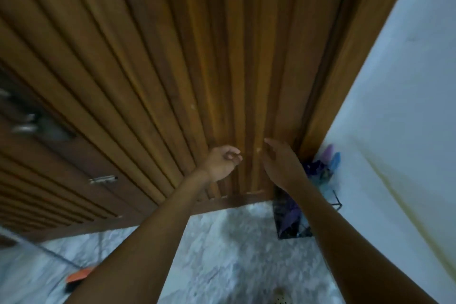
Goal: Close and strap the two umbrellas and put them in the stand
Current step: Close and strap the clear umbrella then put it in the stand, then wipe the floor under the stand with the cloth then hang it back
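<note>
Your left hand point(223, 163) is raised in front of the ribbed wooden door point(172, 69), with its fingers curled loosely inward toward the palm. It grasps nothing. Your right hand point(281, 165) is raised just beside it, fingers extended and relaxed, palm turned toward the left hand. It is also empty. The two hands are apart, with a strip of door visible between them.

Take the door as the reference. The black wire umbrella stand point(293, 219) sits on the floor at the foot of the door's right jamb, in the corner formed with the white wall point(394, 106). Your right forearm crosses in front of the stand and hides part of it. Two umbrellas are in the stand: a purple umbrella point(291, 212), folded, with its pale purple handle projecting upward against the wall, and a blue-handled umbrella point(335, 160) just beside it. The frame is blurred, so whether their straps are fastened cannot be determined.

The grey marbled floor point(222, 242) extends below the door. An orange object point(79, 275) lies on it, well left of the stand. A metal latch point(102, 179) is mounted on the wooden panel to the left of the door.
</note>
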